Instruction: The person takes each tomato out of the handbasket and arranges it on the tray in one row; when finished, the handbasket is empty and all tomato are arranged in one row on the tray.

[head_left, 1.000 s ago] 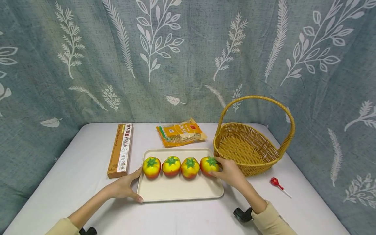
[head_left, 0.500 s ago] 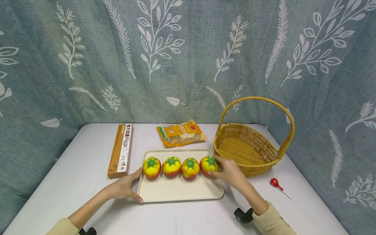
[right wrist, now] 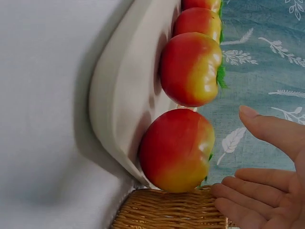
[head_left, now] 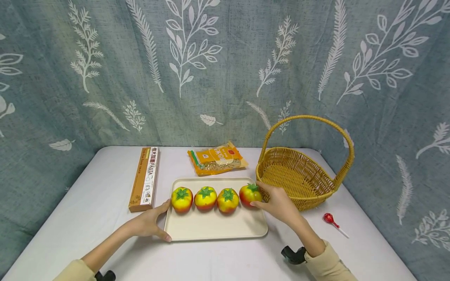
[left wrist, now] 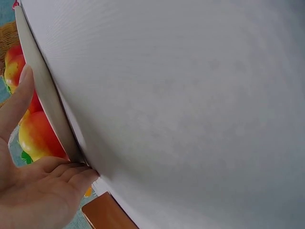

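A cream tray (head_left: 214,228) carries several red-and-yellow tomatoes with green star-shaped tops, lined up along its far half. At the tray's left end is my left hand (head_left: 147,223); its thumb lies on the front rim and its fingers curl against the left side. The left wrist view shows that thumb over the tray rim (left wrist: 45,86). My right hand (head_left: 279,203) is beside the rightmost tomato (head_left: 247,197). In the right wrist view, the right hand's fingers (right wrist: 257,191) are spread and a gap separates the thumb from this tomato (right wrist: 176,150).
A wicker basket (head_left: 291,175) with a tall handle stands just behind the tray's right end. An orange food packet (head_left: 218,159) lies behind the tray, a pasta box (head_left: 144,179) to its left. A red lollipop (head_left: 328,218) lies at the right.
My right hand has shifted slightly right and away from the rightmost tomato, whose green top now sits a little farther back. The left hand and the tray stay put.
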`<action>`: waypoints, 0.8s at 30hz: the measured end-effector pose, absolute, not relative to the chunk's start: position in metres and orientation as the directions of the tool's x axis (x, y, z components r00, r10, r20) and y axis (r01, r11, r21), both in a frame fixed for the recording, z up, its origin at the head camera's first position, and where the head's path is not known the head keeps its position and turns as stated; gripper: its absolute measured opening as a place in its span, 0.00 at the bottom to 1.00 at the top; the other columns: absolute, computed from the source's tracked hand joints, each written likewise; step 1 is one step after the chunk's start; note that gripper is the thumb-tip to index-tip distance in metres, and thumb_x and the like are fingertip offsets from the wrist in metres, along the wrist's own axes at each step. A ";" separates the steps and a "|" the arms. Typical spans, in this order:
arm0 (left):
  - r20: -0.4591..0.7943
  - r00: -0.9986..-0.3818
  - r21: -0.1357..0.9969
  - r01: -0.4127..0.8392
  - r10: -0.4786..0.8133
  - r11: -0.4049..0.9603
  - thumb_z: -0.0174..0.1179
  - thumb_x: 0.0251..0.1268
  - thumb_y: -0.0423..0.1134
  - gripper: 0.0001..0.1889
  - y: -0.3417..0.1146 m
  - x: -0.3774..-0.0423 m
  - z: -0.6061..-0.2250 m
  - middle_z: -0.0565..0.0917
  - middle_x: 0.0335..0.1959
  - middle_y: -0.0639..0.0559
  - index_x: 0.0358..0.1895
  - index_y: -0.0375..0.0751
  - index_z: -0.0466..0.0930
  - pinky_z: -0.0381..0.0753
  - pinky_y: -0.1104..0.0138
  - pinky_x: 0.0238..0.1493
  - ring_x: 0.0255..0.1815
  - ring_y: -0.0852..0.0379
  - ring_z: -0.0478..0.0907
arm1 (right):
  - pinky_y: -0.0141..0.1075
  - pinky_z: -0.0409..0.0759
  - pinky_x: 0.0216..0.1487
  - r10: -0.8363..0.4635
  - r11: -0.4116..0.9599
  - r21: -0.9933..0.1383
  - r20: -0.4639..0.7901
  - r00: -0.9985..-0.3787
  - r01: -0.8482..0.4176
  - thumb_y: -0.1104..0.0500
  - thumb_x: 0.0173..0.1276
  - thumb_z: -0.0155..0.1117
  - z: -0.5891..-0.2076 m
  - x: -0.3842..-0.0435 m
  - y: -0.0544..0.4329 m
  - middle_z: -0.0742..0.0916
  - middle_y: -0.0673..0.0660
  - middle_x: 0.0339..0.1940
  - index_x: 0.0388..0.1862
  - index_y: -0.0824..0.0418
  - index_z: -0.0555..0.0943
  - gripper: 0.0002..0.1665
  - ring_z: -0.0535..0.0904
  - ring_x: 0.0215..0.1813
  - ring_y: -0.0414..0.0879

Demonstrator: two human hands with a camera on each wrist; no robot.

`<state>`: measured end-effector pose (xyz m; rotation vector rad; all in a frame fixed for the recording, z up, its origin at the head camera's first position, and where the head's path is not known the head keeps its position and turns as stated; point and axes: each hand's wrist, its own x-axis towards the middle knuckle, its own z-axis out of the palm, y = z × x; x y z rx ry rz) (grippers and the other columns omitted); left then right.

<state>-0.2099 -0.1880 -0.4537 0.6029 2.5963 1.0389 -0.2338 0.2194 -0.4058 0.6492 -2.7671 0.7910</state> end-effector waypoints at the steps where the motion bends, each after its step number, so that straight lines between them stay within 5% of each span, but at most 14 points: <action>1: -0.101 -0.873 0.705 0.275 0.476 0.653 0.80 0.33 0.47 0.65 -0.188 -0.210 -0.454 0.52 0.72 0.26 0.72 0.21 0.47 0.51 0.43 0.71 0.72 0.31 0.51 | 0.51 0.80 0.54 -0.359 0.761 -0.454 0.300 -0.884 -0.464 0.56 0.55 0.76 -0.405 -0.234 0.220 0.82 0.68 0.55 0.62 0.71 0.75 0.38 0.79 0.56 0.60; 24: -0.104 -0.873 0.708 0.272 0.477 0.651 0.79 0.35 0.47 0.63 -0.189 -0.205 -0.451 0.52 0.72 0.26 0.71 0.20 0.47 0.50 0.42 0.70 0.72 0.30 0.50 | 0.51 0.80 0.53 -0.367 0.724 -0.496 0.311 -0.877 -0.479 0.56 0.55 0.76 -0.405 -0.232 0.223 0.83 0.66 0.55 0.63 0.69 0.75 0.38 0.80 0.55 0.59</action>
